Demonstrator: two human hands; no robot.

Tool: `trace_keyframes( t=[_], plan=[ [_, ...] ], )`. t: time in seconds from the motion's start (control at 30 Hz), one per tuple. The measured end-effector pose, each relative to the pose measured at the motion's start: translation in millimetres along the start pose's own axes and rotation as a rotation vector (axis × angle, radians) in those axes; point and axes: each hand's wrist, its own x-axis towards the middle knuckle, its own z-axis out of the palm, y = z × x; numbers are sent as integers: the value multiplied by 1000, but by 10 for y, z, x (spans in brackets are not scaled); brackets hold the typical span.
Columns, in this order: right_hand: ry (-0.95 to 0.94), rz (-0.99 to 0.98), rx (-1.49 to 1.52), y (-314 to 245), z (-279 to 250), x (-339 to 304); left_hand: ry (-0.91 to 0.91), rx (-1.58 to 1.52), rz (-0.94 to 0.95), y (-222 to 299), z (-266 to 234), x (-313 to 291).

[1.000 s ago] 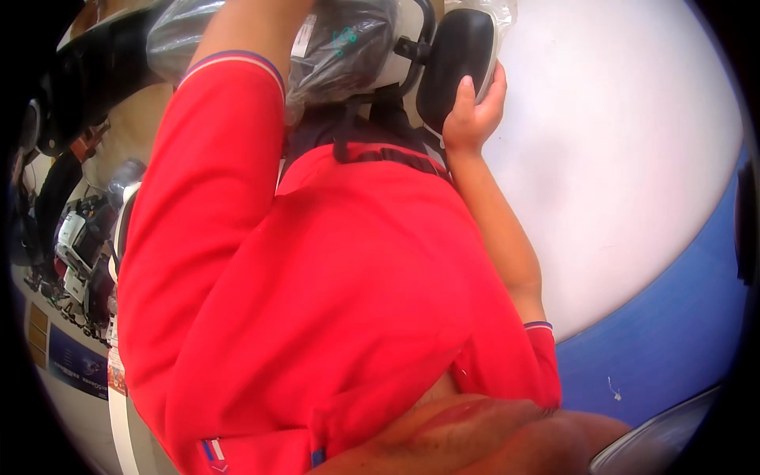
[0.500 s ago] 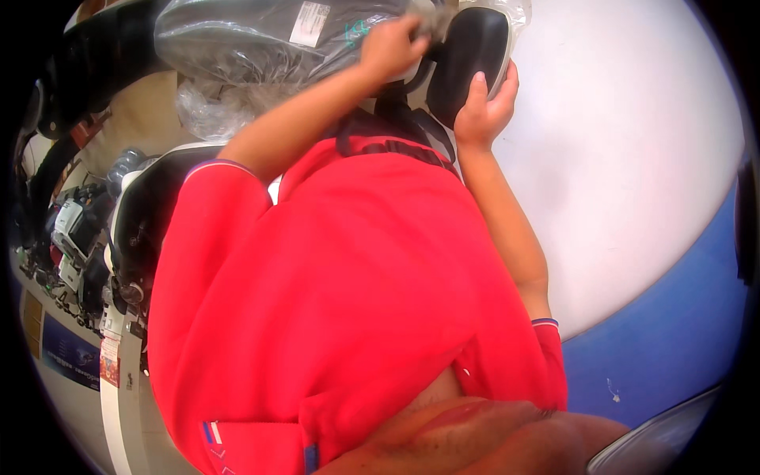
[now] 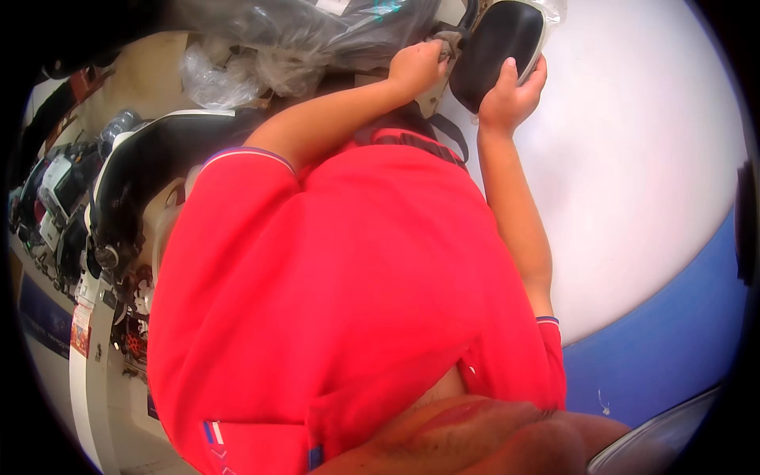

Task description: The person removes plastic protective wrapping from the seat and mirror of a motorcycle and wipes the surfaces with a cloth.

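Observation:
At the top of the head view, a black, rounded oblong pad (image 3: 500, 49) with a pale rim stands tilted, like a scooter's backrest. My right hand (image 3: 513, 96) grips its lower right edge, thumb on the black face and fingers behind the rim. Just left of the pad, my left hand (image 3: 418, 70) is closed on a crumpled grey cloth (image 3: 449, 43). Beyond that hand lies a long dark seat (image 3: 317, 30) wrapped in clear plastic. A dark curved bar (image 3: 470, 14) runs between seat and pad.
Loose clear plastic (image 3: 212, 77) bunches below the wrapped seat. On my left stands a black scooter seat (image 3: 150, 162), with several more scooters (image 3: 59, 190) behind it. A white wall (image 3: 633, 158) with a blue lower band (image 3: 649, 348) rises close on my right.
My left hand has come down and slightly right with the cloth, beside the pad. The pad and my right hand sit a little further right and higher in view.

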Motion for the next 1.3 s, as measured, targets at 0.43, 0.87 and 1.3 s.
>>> trace_keyframes(
  t=[0.43, 0.87, 1.3],
  plan=[
    [-30, -5, 10, 20, -23, 11, -128, 523, -319, -1584, -830, -676],
    [5, 31, 20, -7, 9, 41, -291, 136, -356, -1017, -1008, -691],
    [0, -6, 132, 33, -33, 49, -22, -152, 42, 598, -437, 1138]
  ],
)
